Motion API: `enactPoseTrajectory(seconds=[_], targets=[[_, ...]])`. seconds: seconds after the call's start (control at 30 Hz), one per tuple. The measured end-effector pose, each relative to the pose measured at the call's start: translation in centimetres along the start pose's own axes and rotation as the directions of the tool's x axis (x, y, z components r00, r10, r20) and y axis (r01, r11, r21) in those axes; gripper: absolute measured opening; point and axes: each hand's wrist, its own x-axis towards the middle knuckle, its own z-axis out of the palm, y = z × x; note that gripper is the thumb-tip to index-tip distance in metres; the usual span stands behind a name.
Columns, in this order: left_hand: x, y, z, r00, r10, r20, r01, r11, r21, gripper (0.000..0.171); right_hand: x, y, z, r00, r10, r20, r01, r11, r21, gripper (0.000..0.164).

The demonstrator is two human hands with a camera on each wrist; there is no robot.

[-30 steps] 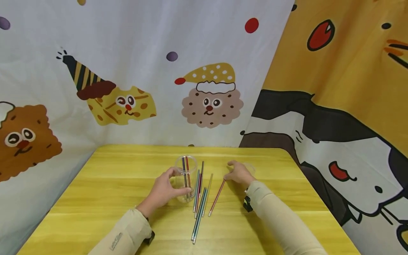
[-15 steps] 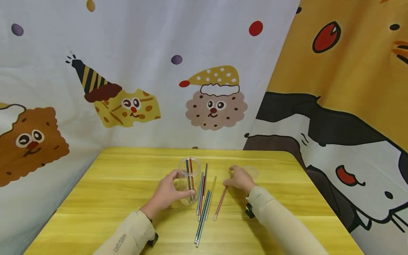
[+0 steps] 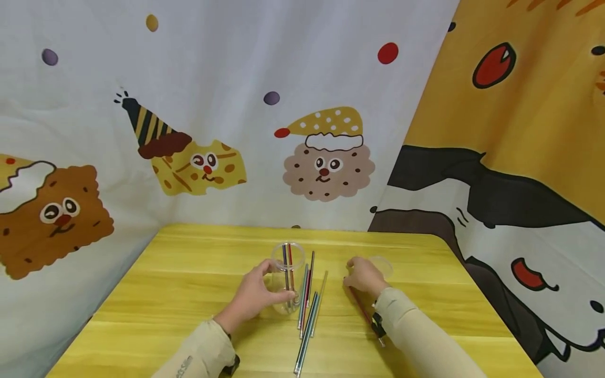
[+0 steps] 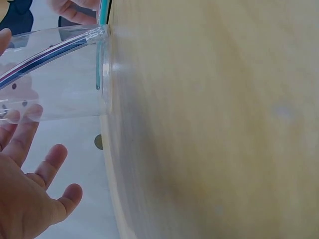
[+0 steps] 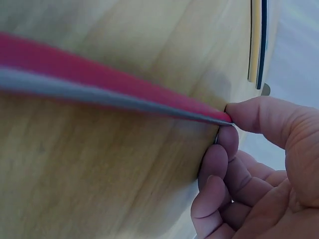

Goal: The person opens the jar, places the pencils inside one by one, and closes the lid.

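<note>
My left hand [image 3: 252, 298] holds a clear plastic jar [image 3: 279, 281] upright, thumb on the near side and fingers round the far side. Inside the jar lean a few pencils [image 4: 55, 52], one dark blue and one red among them. My right hand [image 3: 366, 276] pinches one end of a red pencil [image 5: 124, 92] between thumb and index finger, low over the table. The pencil's other end points back under the right wrist. Between the hands lies a loose bunch of pencils [image 3: 308, 328] in teal, red, dark and tan, close to the jar's right side.
A round clear lid [image 3: 386, 266] lies just beyond the right hand, partly hidden by it. The yellow wood-grain table [image 3: 189, 273] ends at a curtain [image 3: 222, 210] printed with cartoon figures.
The red pencil's near end has swung to the right, from beside the bunch to under the right wrist. The left hand keeps its hold on the jar. The head view has tilted slightly upward.
</note>
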Motion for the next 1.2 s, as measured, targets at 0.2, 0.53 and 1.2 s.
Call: enactPoseTrajectory(seconds=[0.2, 0.53, 1.2], targets=[[0.0, 0.2, 0.0, 1.000, -0.020, -0.006, 0.020, 1.000, -0.005, 0.070, -0.2, -0.2, 0.0, 0.999, -0.042, 0.006, 0.042, 0.999, 0.011, 0.049], [-0.1, 0.1, -0.3, 1.000, -0.022, -0.001, 0.022, 1.000, -0.011, 0.071, -0.7, -0.3, -0.8, 0.996, -0.080, 0.032, 0.068, 0.958, 0.277, 0.053], [-0.1, -0.2, 0.1, 1.000, 0.025, 0.005, -0.025, 1.000, 0.011, 0.078, -2.4, -3.4, -10.2, 0.974, -0.193, -0.116, 0.184, 0.386, 0.904, 0.024]])
